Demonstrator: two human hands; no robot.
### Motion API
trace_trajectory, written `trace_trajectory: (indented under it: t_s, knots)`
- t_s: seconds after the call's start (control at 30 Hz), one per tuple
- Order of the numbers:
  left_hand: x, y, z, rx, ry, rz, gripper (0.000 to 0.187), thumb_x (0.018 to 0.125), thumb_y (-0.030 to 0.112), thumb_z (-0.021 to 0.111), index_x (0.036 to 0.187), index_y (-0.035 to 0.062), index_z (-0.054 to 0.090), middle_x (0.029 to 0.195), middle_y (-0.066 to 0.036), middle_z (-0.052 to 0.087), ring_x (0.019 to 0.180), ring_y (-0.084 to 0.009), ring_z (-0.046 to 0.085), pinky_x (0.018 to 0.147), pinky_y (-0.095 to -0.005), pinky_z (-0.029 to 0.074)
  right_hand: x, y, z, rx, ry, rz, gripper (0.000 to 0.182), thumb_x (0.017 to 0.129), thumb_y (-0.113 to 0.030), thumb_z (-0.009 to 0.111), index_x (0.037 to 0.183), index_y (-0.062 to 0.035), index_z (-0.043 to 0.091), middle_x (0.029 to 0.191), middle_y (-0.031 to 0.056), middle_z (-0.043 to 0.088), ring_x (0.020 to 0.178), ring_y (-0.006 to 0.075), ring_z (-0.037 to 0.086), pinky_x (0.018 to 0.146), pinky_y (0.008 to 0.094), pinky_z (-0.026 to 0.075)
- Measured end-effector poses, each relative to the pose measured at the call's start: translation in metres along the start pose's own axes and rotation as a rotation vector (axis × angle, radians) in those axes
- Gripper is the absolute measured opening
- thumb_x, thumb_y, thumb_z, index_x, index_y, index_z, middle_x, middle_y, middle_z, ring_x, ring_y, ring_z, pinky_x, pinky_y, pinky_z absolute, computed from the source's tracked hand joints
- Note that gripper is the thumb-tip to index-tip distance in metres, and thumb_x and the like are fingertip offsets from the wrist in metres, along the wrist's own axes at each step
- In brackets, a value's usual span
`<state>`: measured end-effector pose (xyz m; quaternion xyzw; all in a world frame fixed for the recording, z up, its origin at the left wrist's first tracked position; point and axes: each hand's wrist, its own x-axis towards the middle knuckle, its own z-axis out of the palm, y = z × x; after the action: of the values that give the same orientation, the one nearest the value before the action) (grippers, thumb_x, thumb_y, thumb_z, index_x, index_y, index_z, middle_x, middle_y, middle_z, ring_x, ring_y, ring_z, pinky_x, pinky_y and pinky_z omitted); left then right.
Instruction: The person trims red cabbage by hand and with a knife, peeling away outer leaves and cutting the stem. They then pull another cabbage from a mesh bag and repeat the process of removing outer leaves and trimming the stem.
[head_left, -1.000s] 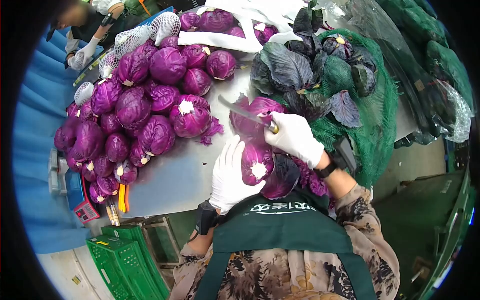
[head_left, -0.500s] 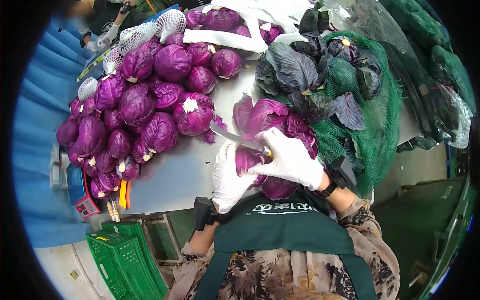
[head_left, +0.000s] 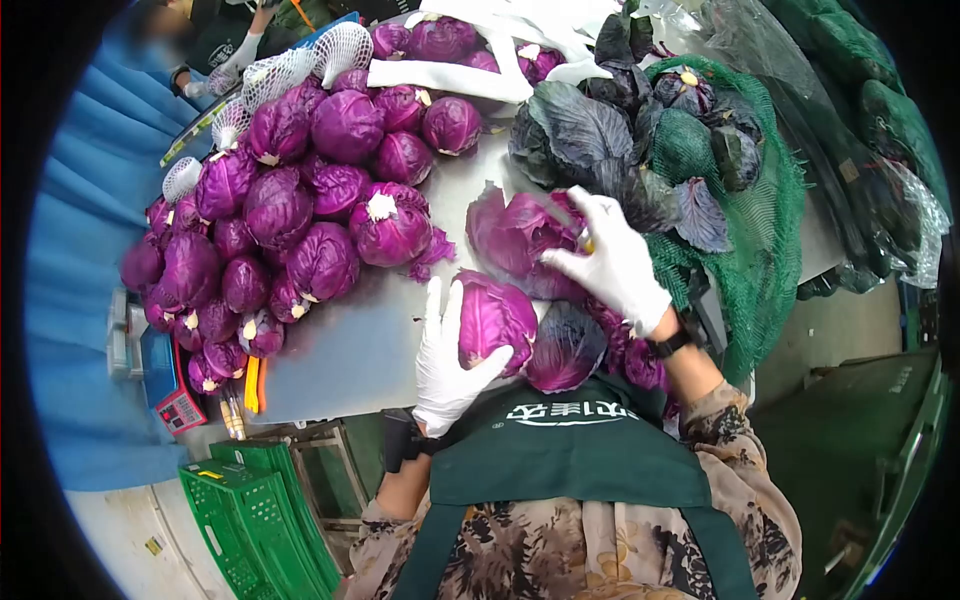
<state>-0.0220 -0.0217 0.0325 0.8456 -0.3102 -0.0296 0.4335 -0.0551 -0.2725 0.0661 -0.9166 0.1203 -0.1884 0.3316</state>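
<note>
A red cabbage (head_left: 497, 322) rests near the table's front edge. My left hand (head_left: 447, 362), white-gloved, cups it, with fingers along its left side and the thumb across its lower front. In my gloved right hand (head_left: 618, 265) is a knife (head_left: 552, 210), its blade pointing up and left and smeared by motion. Beneath the blade lie loose purple outer leaves (head_left: 508, 238). A darker leaf-wrapped cabbage (head_left: 567, 346) touches the right side of the held one, and more purple leaves (head_left: 640, 362) lie below my right wrist.
Red cabbages (head_left: 345, 126) are heaped on the left of the metal table (head_left: 370, 350), some in white foam nets (head_left: 340, 50). Dark untrimmed cabbages (head_left: 580, 130) and green mesh (head_left: 765, 220) occupy the right. Green crates (head_left: 250, 510) stand below left. Another person's gloved hand (head_left: 235, 62) shows top left.
My right hand has lifted away from the cabbage, up and right, with the knife. My left hand has opened out somewhat around the cabbage, which now shows more fully.
</note>
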Motion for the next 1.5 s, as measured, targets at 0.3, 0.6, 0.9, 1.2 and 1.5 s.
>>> trace_trajectory:
  t_s: [0.3, 0.6, 0.9, 1.2, 1.5]
  knots:
    - [0.002, 0.020, 0.008, 0.205, -0.054, 0.165, 0.093, 0.063, 0.033, 0.084, 0.140, 0.0034, 0.042, 0.142, -0.027, 0.041, 0.128, -0.0416, 0.045, 0.104, -0.0450, 0.040, -0.006, -0.005, 0.039, 0.065, -0.436, -0.210, 0.041, 0.078, -0.033, 0.070, 0.109, -0.0087, 0.062, 0.090, 0.0126, 0.062, 0.085, 0.0312, 0.063, 0.076, 0.0399, 0.052]
    - [-0.011, -0.032, 0.008, -0.226, 0.079, -0.069, 0.096, 0.063, 0.022, 0.088, 0.142, 0.0033, 0.036, 0.138, -0.022, 0.043, 0.126, -0.0361, 0.047, 0.106, -0.0440, 0.039, -0.010, 0.056, 0.024, -0.005, -0.123, -0.041, 0.060, 0.076, -0.035, 0.076, 0.123, -0.0047, 0.055, 0.099, 0.0148, 0.063, 0.085, 0.0325, 0.063, 0.076, 0.0406, 0.052]
    - [-0.007, -0.027, 0.007, -0.114, 0.064, -0.023, 0.095, 0.062, 0.022, 0.087, 0.141, 0.0034, 0.038, 0.137, -0.021, 0.044, 0.126, -0.0360, 0.046, 0.106, -0.0440, 0.039, -0.036, -0.012, 0.036, 0.273, -0.479, -0.123, 0.076, 0.075, -0.046, 0.076, 0.132, -0.0035, 0.050, 0.098, 0.0130, 0.059, 0.083, 0.0279, 0.062, 0.076, 0.0366, 0.051]
    - [-0.004, -0.028, 0.014, -0.140, 0.139, 0.029, 0.095, 0.061, 0.021, 0.088, 0.140, 0.0024, 0.039, 0.139, -0.020, 0.043, 0.129, -0.0353, 0.044, 0.109, -0.0440, 0.036, -0.028, -0.003, 0.034, 0.467, -0.435, -0.086, 0.051, 0.076, -0.011, 0.062, 0.126, 0.0011, 0.058, 0.084, 0.0110, 0.063, 0.071, 0.0136, 0.057, 0.068, 0.0289, 0.049]
    - [0.016, -0.037, 0.007, -0.273, -0.062, -0.043, 0.118, 0.065, 0.021, 0.086, 0.153, 0.0047, 0.011, 0.147, -0.017, 0.035, 0.135, -0.0291, 0.037, 0.113, -0.0416, 0.031, -0.028, 0.001, 0.024, 0.639, -0.276, -0.044, 0.050, 0.074, -0.003, 0.058, 0.124, -0.0054, 0.062, 0.095, 0.0131, 0.069, 0.077, 0.0142, 0.060, 0.074, 0.0283, 0.049]
